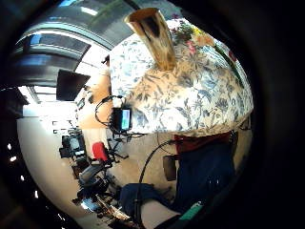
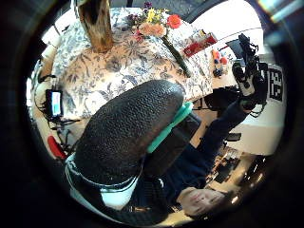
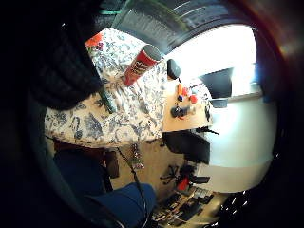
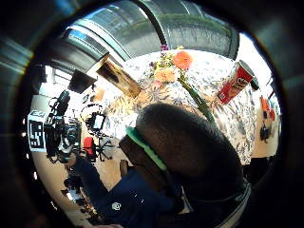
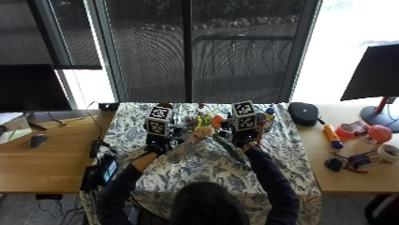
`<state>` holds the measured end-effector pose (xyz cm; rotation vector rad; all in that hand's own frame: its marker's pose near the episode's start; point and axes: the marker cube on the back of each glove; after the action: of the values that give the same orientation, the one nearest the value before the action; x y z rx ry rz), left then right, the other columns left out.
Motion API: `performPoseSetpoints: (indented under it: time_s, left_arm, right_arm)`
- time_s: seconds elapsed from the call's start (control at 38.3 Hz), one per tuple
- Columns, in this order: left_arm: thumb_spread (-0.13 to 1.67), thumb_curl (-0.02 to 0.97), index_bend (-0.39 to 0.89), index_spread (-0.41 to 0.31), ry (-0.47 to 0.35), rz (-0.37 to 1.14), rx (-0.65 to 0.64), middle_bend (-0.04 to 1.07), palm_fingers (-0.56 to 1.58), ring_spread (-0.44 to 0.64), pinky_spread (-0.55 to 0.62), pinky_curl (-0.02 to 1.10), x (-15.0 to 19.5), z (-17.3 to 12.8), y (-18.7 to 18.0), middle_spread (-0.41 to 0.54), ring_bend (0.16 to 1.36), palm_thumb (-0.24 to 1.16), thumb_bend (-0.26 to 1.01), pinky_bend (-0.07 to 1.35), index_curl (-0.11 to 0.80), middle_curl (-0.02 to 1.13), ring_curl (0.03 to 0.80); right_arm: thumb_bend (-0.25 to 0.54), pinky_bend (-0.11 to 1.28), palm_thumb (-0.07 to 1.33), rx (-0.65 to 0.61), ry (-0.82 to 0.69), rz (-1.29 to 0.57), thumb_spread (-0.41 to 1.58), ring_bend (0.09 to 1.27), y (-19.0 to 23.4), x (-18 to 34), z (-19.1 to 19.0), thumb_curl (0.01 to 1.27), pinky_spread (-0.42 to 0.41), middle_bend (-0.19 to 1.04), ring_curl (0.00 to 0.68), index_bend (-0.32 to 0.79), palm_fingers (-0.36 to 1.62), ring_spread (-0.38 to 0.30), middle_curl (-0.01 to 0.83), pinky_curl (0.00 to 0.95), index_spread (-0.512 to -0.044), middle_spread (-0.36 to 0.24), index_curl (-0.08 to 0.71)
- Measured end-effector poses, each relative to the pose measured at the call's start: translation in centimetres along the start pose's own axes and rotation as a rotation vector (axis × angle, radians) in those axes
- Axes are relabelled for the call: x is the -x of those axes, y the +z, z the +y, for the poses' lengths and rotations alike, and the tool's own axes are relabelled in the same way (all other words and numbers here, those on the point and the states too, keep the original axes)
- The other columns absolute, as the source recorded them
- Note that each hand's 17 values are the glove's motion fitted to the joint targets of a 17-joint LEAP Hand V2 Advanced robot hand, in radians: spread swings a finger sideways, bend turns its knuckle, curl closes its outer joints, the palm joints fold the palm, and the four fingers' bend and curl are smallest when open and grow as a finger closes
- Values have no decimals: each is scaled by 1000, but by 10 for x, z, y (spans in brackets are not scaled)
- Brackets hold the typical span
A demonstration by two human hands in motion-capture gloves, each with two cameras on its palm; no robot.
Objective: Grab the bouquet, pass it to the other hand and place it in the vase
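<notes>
The bouquet (image 5: pixel 204 125) of orange, yellow and pink flowers lies on the flowered tablecloth (image 5: pixel 187 171), its green stem running toward my right forearm. Both hands are raised over the table and hold nothing. My left hand (image 5: pixel 152 146) is left of the blooms and my right hand (image 5: pixel 246 138) is just right of them, a gloved part of it (image 3: pixel 61 66) showing in its palm view. The wooden vase (image 1: pixel 155 36) stands upright on the cloth beside the bouquet (image 1: pixel 190 33), on my left hand's side. Vase (image 4: pixel 118 76) and bouquet (image 4: pixel 173 66) also show beyond my head in the right thumb side view.
A red crisps can (image 3: pixel 140 64) stands on the cloth near my right hand. A black pouch (image 5: pixel 303 112), tape rolls and small items (image 5: pixel 374 133) lie on the wooden table at the right. A phone (image 5: pixel 106 171) hangs at the cloth's left edge. Monitors (image 5: pixel 31 86) flank both sides.
</notes>
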<state>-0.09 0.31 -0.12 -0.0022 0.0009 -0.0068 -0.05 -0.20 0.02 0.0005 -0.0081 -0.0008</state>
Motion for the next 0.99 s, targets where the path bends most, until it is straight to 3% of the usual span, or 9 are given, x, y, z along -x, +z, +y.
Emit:
performPoseSetpoints:
  time_s: [0.16,0.34,0.57,0.78,0.99]
  left_arm:
    - [637,58,60,-4,-10,-8,16,189,155,266,273,157,5,2,5,208,579,-11,-20,458,15,85,162]
    - [830,101,92,-10,-24,-1,14,212,107,335,337,208,10,2,8,258,644,-19,-26,497,46,143,203]
    - [933,145,111,-12,-39,8,27,228,75,367,368,244,20,-8,19,283,680,-18,-29,518,86,198,226]
    - [969,172,121,-13,-40,29,32,235,64,374,377,265,6,1,19,282,693,-23,-33,520,120,235,237]
    - [995,193,130,-13,-20,39,1,237,61,377,381,280,-2,-4,18,281,696,-20,-31,517,148,262,243]
  right_arm:
    - [100,509,199,-22,4,1,726,381,-2,0,-3,69,165,178,126,126,275,85,81,185,-262,9,80]
    - [73,516,210,-14,-20,-14,951,403,1,7,-12,106,201,194,166,136,245,102,134,232,-315,10,121]
    - [34,514,222,21,-85,-47,1080,420,-7,24,-1,144,217,198,195,137,233,111,187,264,-338,11,155]
    - [-1,523,233,13,-49,-29,1127,491,7,7,-5,171,195,201,226,128,361,74,224,280,-314,12,170]
    - [-16,546,238,4,3,-50,1147,528,2,-9,-8,191,177,178,266,104,330,51,250,313,-310,11,182]
